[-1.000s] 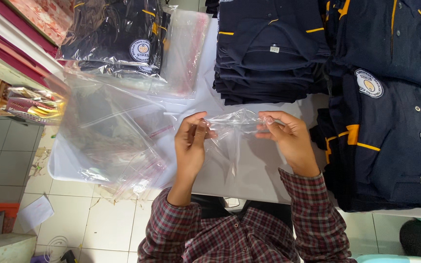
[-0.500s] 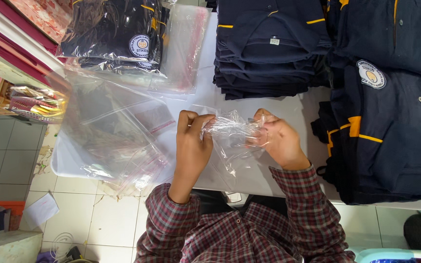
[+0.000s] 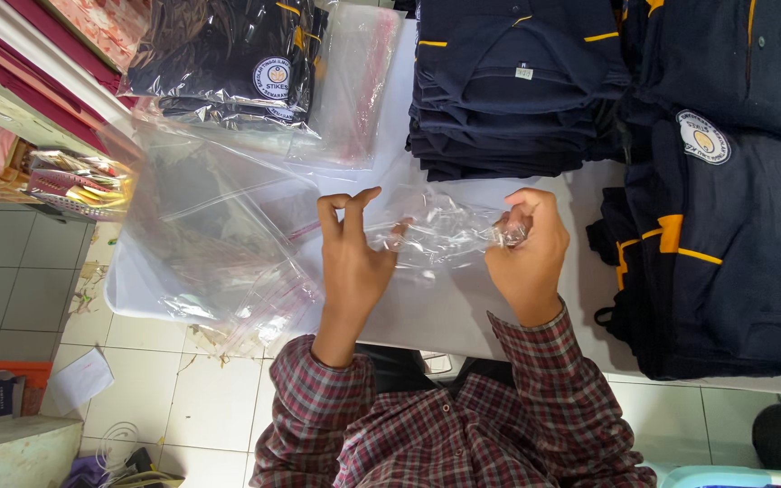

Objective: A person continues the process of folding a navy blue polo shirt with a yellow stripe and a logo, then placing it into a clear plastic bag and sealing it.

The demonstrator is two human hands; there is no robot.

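Both hands' fingers (image 3: pixel 505 228) clamped on clear bag (image 3: pixel 440 237) — white table (image 3: pixel 427 312), tiled floor (image 3: pixel 11 280)

The plastic bag (image 3: pixel 445 237) I hold is thin, clear, shiny and crinkly. The shirts (image 3: pixel 517 81) are soft, dull cloth. My table (image 3: pixel 427 312) looks smooth.

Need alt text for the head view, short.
Two bare hands, left hand and right hand, stretch a crumpled clear plastic bag between them over a white table. Stacked navy folded shirts lie beyond, loose clear plastic bags to the left.
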